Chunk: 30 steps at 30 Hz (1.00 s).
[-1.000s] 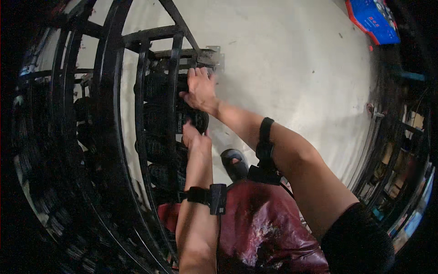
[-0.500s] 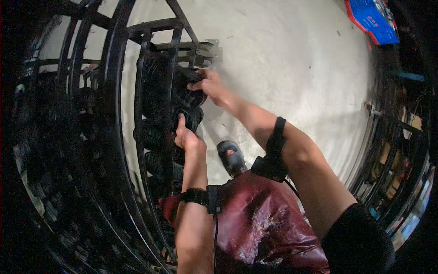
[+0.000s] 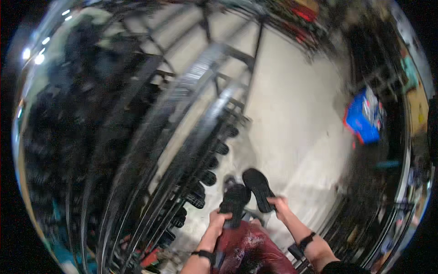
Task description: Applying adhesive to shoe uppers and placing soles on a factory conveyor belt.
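Observation:
My left hand [image 3: 220, 221] is closed around one end of a black shoe [image 3: 235, 201], whose dark sole shows. Beside it, a second black shoe [image 3: 258, 188] tilts the other way, gripped near its lower end by my right hand [image 3: 280, 206]. The two shoes are close together, over the floor and just beyond my dark red apron [image 3: 255, 249]. Motion blur hides their finer detail. Dark straps with small boxes are on both my forearms.
A black metal rack [image 3: 200, 75] runs along my left, with several black shoes [image 3: 208, 178] jutting from its near side. A blue box with red edges [image 3: 365, 119] stands on the pale floor [image 3: 296, 100] to the right. More dark shelving lines the right edge.
Both hands have left the rack and now hold a black shoe each in front of the apron. My view has swung, showing more of the rack and the blue box.

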### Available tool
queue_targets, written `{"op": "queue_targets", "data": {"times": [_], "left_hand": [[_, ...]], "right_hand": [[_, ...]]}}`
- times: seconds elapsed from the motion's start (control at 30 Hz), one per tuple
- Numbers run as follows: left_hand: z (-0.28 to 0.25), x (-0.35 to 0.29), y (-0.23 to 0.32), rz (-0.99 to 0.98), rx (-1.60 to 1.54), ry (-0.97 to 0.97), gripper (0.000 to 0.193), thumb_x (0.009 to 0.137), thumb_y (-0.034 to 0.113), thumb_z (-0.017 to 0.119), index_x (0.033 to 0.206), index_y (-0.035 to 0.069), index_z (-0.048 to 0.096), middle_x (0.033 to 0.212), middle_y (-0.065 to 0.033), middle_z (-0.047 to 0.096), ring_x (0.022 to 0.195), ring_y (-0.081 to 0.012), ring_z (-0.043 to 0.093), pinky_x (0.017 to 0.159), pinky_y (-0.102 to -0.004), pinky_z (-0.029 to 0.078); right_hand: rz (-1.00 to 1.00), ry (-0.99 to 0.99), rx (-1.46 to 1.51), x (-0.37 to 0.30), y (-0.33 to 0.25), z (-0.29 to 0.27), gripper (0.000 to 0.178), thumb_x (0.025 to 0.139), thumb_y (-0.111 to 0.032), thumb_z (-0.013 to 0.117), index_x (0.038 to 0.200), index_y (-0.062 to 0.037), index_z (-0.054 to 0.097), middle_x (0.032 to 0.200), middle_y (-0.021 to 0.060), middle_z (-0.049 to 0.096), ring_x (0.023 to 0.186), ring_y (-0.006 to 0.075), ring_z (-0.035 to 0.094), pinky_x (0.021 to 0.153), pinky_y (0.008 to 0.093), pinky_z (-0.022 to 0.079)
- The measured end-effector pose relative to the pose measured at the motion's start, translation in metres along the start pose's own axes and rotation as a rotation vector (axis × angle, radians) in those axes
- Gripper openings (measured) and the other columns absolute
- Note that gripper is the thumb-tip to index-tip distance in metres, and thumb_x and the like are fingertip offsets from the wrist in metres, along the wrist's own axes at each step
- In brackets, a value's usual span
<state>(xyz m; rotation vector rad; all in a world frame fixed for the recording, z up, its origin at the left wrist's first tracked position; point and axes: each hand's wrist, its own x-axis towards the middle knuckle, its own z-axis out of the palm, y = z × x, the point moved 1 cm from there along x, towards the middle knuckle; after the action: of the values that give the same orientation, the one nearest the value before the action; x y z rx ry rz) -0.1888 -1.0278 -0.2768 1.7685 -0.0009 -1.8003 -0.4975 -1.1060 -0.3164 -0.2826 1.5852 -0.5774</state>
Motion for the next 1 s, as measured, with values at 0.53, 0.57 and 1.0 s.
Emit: {"op": "queue_targets", "data": {"times": [0.53, 0.57, 1.0], "left_hand": [[-0.158, -0.602, -0.368, 0.633, -1.097, 0.939, 0.058, 0.078, -0.003, 0.083, 0.131, -0.001, 0.061, 0.113, -0.0101, 0.074, 0.105, -0.0219, 0.07, 0.099, -0.0376, 0.054], [-0.155, -0.611, -0.398, 0.628, -1.195, 0.973, 0.062, 0.075, -0.003, 0.088, 0.132, 0.001, 0.063, 0.115, -0.0092, 0.074, 0.102, -0.0206, 0.07, 0.1, -0.0361, 0.054], [-0.267, -0.738, -0.579, 0.898, -1.907, 1.529, 0.067, 0.078, 0.005, 0.089, 0.138, 0.001, 0.06, 0.126, -0.0074, 0.07, 0.111, -0.0164, 0.067, 0.1, -0.0352, 0.053]], "right_hand": [[-0.085, -1.16, -1.221, -0.436, 0.038, 0.178, 0.046, 0.084, -0.002, 0.081, 0.129, 0.0011, 0.071, 0.113, 0.0077, 0.076, 0.105, 0.0196, 0.07, 0.096, 0.0339, 0.053], [-0.04, -1.23, -1.203, -0.466, 0.064, 0.2, 0.048, 0.084, 0.001, 0.08, 0.131, 0.0012, 0.07, 0.115, 0.0076, 0.076, 0.106, 0.0196, 0.07, 0.097, 0.0339, 0.053], [0.435, -1.74, -1.547, -0.821, 0.482, 0.379, 0.054, 0.093, -0.007, 0.07, 0.145, 0.0037, 0.055, 0.127, 0.0176, 0.072, 0.112, 0.0281, 0.073, 0.098, 0.0444, 0.061]]}}
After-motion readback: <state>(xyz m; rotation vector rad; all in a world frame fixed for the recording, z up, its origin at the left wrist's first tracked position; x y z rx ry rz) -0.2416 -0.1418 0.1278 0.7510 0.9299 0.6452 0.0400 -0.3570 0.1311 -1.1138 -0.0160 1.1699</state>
